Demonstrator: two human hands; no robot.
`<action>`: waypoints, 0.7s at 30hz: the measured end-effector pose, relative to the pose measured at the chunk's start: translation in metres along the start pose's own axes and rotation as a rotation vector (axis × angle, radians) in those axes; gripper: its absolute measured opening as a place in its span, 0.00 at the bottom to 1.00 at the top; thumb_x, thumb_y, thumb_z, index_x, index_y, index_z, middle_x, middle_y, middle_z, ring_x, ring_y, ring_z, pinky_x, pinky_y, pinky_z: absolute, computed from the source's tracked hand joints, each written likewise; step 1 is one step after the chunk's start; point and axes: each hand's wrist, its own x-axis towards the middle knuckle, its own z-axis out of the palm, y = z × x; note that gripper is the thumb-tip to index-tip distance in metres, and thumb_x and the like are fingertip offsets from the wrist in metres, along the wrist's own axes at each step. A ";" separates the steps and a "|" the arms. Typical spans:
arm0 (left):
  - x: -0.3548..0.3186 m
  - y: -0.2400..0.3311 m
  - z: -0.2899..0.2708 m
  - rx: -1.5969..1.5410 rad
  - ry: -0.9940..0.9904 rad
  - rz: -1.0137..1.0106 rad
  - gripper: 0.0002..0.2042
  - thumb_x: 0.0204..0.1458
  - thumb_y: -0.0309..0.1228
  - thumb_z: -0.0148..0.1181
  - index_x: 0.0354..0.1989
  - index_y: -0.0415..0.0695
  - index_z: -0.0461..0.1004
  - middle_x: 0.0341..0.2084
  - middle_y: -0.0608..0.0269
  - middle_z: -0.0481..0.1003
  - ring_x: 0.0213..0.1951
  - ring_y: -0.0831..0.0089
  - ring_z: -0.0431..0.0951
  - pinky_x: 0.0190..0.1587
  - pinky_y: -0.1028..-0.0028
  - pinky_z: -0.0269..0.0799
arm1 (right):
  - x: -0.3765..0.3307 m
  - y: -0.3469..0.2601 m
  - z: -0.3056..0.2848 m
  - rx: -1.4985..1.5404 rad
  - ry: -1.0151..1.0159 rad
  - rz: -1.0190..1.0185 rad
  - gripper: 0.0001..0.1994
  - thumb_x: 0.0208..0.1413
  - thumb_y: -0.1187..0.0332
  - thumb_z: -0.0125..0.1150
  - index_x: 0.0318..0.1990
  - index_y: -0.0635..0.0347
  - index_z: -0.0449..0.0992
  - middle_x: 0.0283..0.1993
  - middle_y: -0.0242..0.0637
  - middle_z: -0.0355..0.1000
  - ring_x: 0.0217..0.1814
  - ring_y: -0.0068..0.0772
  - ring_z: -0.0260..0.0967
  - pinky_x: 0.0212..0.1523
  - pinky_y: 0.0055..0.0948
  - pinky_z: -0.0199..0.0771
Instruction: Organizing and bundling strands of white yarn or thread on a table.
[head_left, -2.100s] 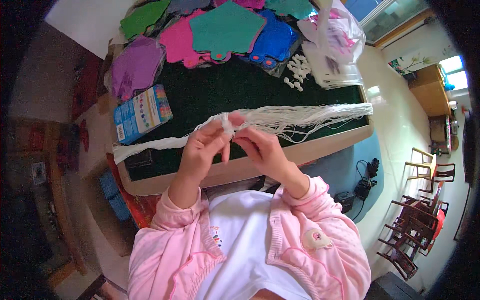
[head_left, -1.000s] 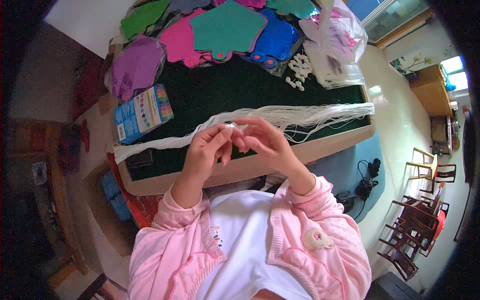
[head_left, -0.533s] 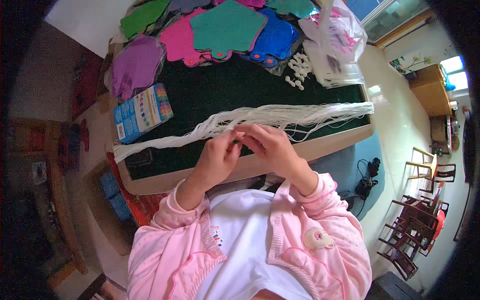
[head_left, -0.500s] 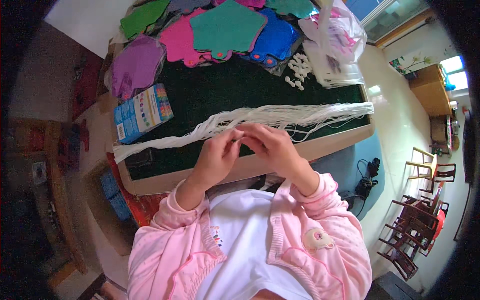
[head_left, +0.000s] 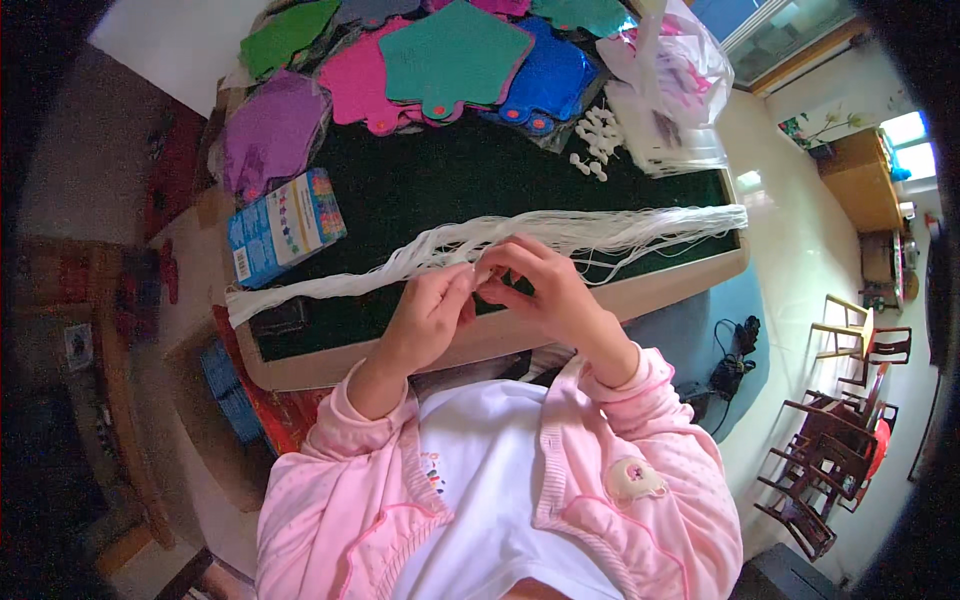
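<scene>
A long bundle of loose white string (head_left: pixel 440 243) stretches across the dark green table top (head_left: pixel 420 180) from left to right. My left hand (head_left: pixel 428 310) and my right hand (head_left: pixel 530 285) meet in front of the bundle's middle, over the table's near edge. Their thumbs and fingers are pinched together at the tips. Something small and pale seems to show between them, too small to name. The right hand's fingers are bent, and its fingertips touch those of the left.
Felt pieces in teal (head_left: pixel 455 55), pink (head_left: pixel 352 80), blue (head_left: pixel 550 80) and purple (head_left: pixel 275 130) lie along the far side. A blue printed box (head_left: pixel 285 228) sits at left. White knotted string bundles (head_left: pixel 598 135) lie beside plastic bags (head_left: pixel 670 80) at far right.
My right hand has lifted its knuckles slightly and spread its lower fingers from the pinch. The left hand has turned a little, fingertips still meeting. The string bundle lies unchanged.
</scene>
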 end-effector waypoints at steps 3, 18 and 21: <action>0.000 0.007 0.000 -0.071 0.032 -0.067 0.18 0.61 0.34 0.39 0.29 0.36 0.74 0.16 0.66 0.70 0.17 0.83 0.65 0.20 0.79 0.60 | 0.001 0.000 -0.001 -0.005 -0.015 -0.033 0.12 0.43 0.75 0.64 0.37 0.61 0.72 0.33 0.37 0.67 0.33 0.33 0.69 0.33 0.26 0.70; 0.004 -0.001 0.015 0.062 0.185 -0.045 0.17 0.59 0.33 0.43 0.26 0.34 0.73 0.11 0.61 0.69 0.14 0.80 0.67 0.18 0.76 0.60 | -0.001 -0.001 0.006 0.029 -0.016 0.011 0.09 0.44 0.75 0.62 0.33 0.63 0.69 0.27 0.38 0.67 0.28 0.37 0.67 0.29 0.28 0.67; 0.005 0.001 0.018 0.024 0.201 -0.030 0.16 0.59 0.33 0.43 0.27 0.35 0.72 0.11 0.62 0.68 0.14 0.79 0.66 0.17 0.75 0.60 | 0.000 0.000 0.004 -0.013 -0.038 -0.024 0.08 0.45 0.75 0.61 0.33 0.63 0.70 0.27 0.39 0.67 0.29 0.38 0.68 0.29 0.29 0.67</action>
